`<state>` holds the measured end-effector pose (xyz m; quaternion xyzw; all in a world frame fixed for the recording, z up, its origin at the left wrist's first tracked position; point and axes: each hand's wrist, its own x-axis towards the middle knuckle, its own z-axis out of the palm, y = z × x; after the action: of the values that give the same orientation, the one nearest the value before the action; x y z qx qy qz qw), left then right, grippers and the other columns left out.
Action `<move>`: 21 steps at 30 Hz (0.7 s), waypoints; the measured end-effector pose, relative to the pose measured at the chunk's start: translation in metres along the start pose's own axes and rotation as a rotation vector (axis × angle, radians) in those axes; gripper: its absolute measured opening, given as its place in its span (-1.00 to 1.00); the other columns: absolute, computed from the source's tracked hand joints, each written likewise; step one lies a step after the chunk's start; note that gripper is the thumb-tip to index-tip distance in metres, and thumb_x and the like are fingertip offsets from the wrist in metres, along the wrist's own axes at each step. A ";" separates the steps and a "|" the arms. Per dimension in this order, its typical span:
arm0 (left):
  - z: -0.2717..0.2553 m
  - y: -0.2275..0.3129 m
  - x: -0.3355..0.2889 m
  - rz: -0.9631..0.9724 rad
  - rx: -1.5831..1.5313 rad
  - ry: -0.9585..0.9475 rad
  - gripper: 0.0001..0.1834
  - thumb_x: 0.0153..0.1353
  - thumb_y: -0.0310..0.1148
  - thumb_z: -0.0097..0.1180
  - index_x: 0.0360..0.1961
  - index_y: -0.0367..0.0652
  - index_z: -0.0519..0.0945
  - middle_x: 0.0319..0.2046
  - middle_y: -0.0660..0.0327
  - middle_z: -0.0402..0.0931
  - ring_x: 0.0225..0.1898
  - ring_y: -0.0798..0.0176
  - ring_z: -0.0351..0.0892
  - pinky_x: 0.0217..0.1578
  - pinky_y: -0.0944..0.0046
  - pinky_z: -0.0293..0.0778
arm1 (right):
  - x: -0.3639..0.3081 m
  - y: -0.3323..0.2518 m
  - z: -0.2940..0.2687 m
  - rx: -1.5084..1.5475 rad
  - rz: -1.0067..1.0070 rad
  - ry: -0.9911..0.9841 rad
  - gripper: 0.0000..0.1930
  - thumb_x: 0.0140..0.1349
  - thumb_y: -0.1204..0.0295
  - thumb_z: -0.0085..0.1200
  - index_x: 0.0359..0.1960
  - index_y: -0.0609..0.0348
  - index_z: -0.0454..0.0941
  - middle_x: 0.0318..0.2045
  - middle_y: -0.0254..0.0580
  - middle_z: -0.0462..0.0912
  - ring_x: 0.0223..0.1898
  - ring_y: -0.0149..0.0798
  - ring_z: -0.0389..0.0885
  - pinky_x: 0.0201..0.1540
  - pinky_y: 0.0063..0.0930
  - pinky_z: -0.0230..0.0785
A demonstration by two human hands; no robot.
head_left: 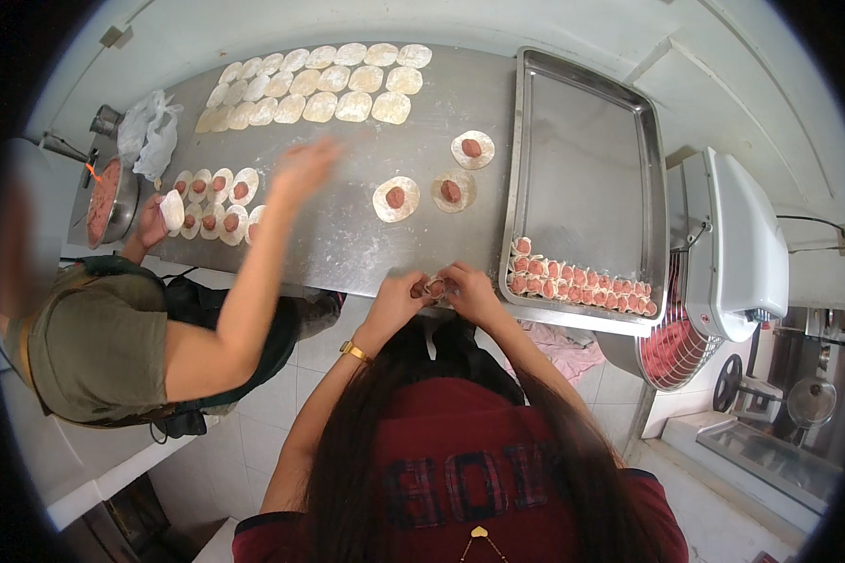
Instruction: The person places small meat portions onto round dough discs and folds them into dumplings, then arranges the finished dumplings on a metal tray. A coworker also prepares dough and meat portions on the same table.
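L hand (400, 293) & R hand (472, 293) are meeting at the near edge of the tabletop (314, 253), both mostly closed, fingers curling in & pinching opp. sides of a filled wrapper (434, 289), pink filling showing btwn them. Exact fingertip grip is partly hidden.

Big rect. metal tray (587, 150) is lying at R end of tabletop, just beside R hand. It's holding dumplings (582, 284) w/ pink tops, packed side by side in rows along its near end, plus one sitting above at the L corner; rest of tray is showing bare metal. Beyond it, to the R, a white mixer (737, 244) is standing w/ a metal mixer bowl containing pink mix (665, 349) behind a wire guard (697, 355).

Far L: round metal bowl (125, 208) is holding pink filling (103, 202), w/ an orange-handled tool (94, 174) sticking in. Clear plastic bag (150, 136) is lying near it; can't tell contents.

Three wrappers w/ filling (396, 198) are lying flat on tabletop btwn tray & co-worker. Plain wrappers (314, 84) are lying in rows at the back. Co-worker's L hand (150, 223) is holding a pale wrapper (172, 211); co-worker's R hand (310, 167) is blurring, can't tell if it's holding anything.
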<state>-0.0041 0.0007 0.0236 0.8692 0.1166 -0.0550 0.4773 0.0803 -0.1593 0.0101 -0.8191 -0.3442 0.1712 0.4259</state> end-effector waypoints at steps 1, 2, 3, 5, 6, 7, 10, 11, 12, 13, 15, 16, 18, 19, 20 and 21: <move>0.000 0.003 0.002 0.013 0.051 0.009 -0.70 -0.07 -0.37 0.32 -0.32 -0.28 0.52 -0.54 0.04 0.55 -0.48 0.07 0.60 -0.43 0.18 0.46 | 0.002 -0.001 0.001 0.002 -0.009 -0.003 -0.71 -0.15 0.68 0.05 -0.29 0.26 0.54 -0.37 -0.06 0.55 -0.31 0.02 0.57 -0.20 -0.26 0.44; -0.001 0.005 0.004 0.026 0.102 0.017 -0.69 -0.08 -0.34 0.32 -0.34 -0.26 0.52 -0.55 0.04 0.54 -0.48 0.06 0.59 -0.44 0.17 0.45 | 0.003 -0.003 0.002 0.007 -0.004 -0.009 -0.72 -0.14 0.69 0.04 -0.30 0.26 0.54 -0.38 -0.06 0.55 -0.30 0.02 0.57 -0.21 -0.25 0.43; -0.001 0.007 0.005 0.040 0.152 0.024 -0.69 -0.09 -0.32 0.33 -0.37 -0.25 0.52 -0.56 0.04 0.54 -0.48 0.04 0.58 -0.44 0.15 0.44 | 0.005 -0.004 0.002 0.011 0.002 -0.015 -0.73 -0.13 0.69 0.02 -0.30 0.25 0.54 -0.38 -0.06 0.55 -0.29 0.02 0.57 -0.21 -0.25 0.42; -0.002 0.010 0.007 0.028 0.218 0.025 -0.67 -0.13 -0.30 0.36 -0.39 -0.23 0.51 -0.57 0.08 0.54 -0.48 0.04 0.58 -0.44 0.15 0.44 | 0.008 -0.007 0.001 -0.007 -0.023 -0.032 -0.72 -0.12 0.71 0.00 -0.30 0.24 0.54 -0.37 -0.06 0.54 -0.29 0.03 0.57 -0.23 -0.24 0.41; -0.002 0.011 0.007 0.012 0.240 0.016 -0.66 -0.16 -0.29 0.37 -0.41 -0.22 0.50 -0.58 0.10 0.54 -0.47 0.04 0.57 -0.44 0.14 0.44 | 0.009 -0.008 0.000 -0.002 -0.043 -0.033 -0.72 -0.11 0.71 0.00 -0.30 0.24 0.54 -0.37 -0.06 0.54 -0.29 0.03 0.57 -0.24 -0.24 0.41; -0.002 0.011 0.006 0.033 0.230 0.018 -0.66 -0.16 -0.31 0.37 -0.40 -0.22 0.50 -0.57 0.11 0.54 -0.46 0.05 0.58 -0.43 0.15 0.45 | 0.008 -0.009 -0.001 -0.008 -0.048 0.004 -0.73 -0.11 0.71 0.00 -0.31 0.23 0.53 -0.37 -0.06 0.54 -0.29 0.04 0.56 -0.25 -0.24 0.41; -0.005 0.007 0.001 0.071 0.124 0.050 -0.67 -0.16 -0.37 0.36 -0.39 -0.23 0.50 -0.53 0.11 0.56 -0.43 0.05 0.58 -0.40 0.16 0.47 | 0.004 -0.011 -0.004 -0.009 -0.068 0.092 -0.74 -0.11 0.71 0.00 -0.32 0.22 0.53 -0.36 -0.07 0.54 -0.30 0.04 0.56 -0.26 -0.24 0.40; -0.005 0.005 -0.001 0.090 0.059 0.092 -0.68 -0.15 -0.40 0.36 -0.38 -0.24 0.50 -0.51 0.11 0.56 -0.42 0.04 0.58 -0.39 0.16 0.47 | 0.002 -0.012 -0.005 -0.030 -0.055 0.093 -0.74 -0.11 0.71 -0.01 -0.33 0.22 0.53 -0.36 -0.07 0.53 -0.30 0.04 0.55 -0.26 -0.24 0.40; -0.004 0.004 -0.001 0.087 -0.023 0.122 -0.69 -0.15 -0.43 0.35 -0.38 -0.25 0.49 -0.50 0.10 0.57 -0.42 0.04 0.58 -0.38 0.16 0.48 | 0.001 -0.012 -0.005 -0.049 -0.028 0.092 -0.74 -0.10 0.71 -0.01 -0.33 0.21 0.53 -0.36 -0.07 0.53 -0.30 0.04 0.55 -0.26 -0.24 0.40; -0.002 0.003 -0.001 0.096 -0.029 0.118 -0.70 -0.14 -0.45 0.33 -0.37 -0.26 0.49 -0.49 0.09 0.57 -0.41 0.04 0.58 -0.37 0.17 0.48 | 0.000 -0.012 -0.005 -0.034 -0.024 0.068 -0.74 -0.11 0.70 0.00 -0.33 0.21 0.53 -0.36 -0.07 0.53 -0.30 0.04 0.55 -0.26 -0.24 0.40; 0.002 0.003 0.001 0.052 -0.101 0.079 -0.72 -0.12 -0.49 0.31 -0.36 -0.28 0.48 -0.47 0.06 0.57 -0.41 0.03 0.58 -0.36 0.17 0.48 | 0.001 -0.012 -0.002 0.009 0.012 0.021 -0.74 -0.13 0.69 0.02 -0.33 0.20 0.54 -0.36 -0.08 0.53 -0.30 0.05 0.55 -0.25 -0.24 0.41; 0.003 0.004 0.002 0.079 -0.059 0.093 -0.72 -0.11 -0.49 0.30 -0.36 -0.28 0.48 -0.47 0.06 0.57 -0.41 0.04 0.58 -0.36 0.17 0.48 | 0.002 -0.013 0.000 -0.005 0.002 0.029 -0.74 -0.12 0.68 0.02 -0.33 0.19 0.53 -0.37 -0.08 0.53 -0.29 0.06 0.54 -0.25 -0.20 0.40; 0.006 0.005 0.003 0.078 -0.045 0.089 -0.72 -0.11 -0.50 0.30 -0.35 -0.28 0.48 -0.47 0.06 0.56 -0.41 0.05 0.59 -0.37 0.18 0.48 | 0.004 -0.014 0.004 0.003 -0.026 0.055 -0.75 -0.11 0.65 0.02 -0.31 0.17 0.53 -0.39 -0.06 0.52 -0.28 0.09 0.52 -0.23 -0.11 0.37; 0.007 0.006 0.003 0.085 -0.007 0.105 -0.72 -0.11 -0.50 0.29 -0.35 -0.28 0.48 -0.47 0.06 0.56 -0.41 0.06 0.59 -0.37 0.18 0.48 | 0.004 -0.015 0.005 -0.004 -0.031 0.061 -0.75 -0.10 0.65 0.02 -0.31 0.17 0.53 -0.39 -0.06 0.52 -0.28 0.10 0.52 -0.24 -0.11 0.37; 0.007 0.006 0.002 0.079 0.010 0.111 -0.72 -0.10 -0.50 0.29 -0.35 -0.28 0.48 -0.47 0.06 0.56 -0.41 0.06 0.59 -0.37 0.18 0.48 | 0.003 -0.015 0.005 0.003 -0.047 0.069 -0.75 -0.10 0.65 0.01 -0.32 0.17 0.53 -0.39 -0.06 0.51 -0.28 0.10 0.52 -0.24 -0.11 0.37; 0.007 0.006 0.001 0.073 0.028 0.117 -0.72 -0.10 -0.50 0.29 -0.35 -0.28 0.48 -0.47 0.06 0.56 -0.41 0.07 0.59 -0.37 0.18 0.48 | 0.002 -0.016 0.005 0.010 -0.063 0.077 -0.76 -0.09 0.65 0.00 -0.32 0.17 0.53 -0.39 -0.05 0.51 -0.27 0.10 0.52 -0.24 -0.11 0.37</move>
<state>-0.0009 -0.0083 0.0246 0.8812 0.1118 0.0117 0.4591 0.0726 -0.1485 0.0200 -0.8116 -0.3521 0.1277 0.4483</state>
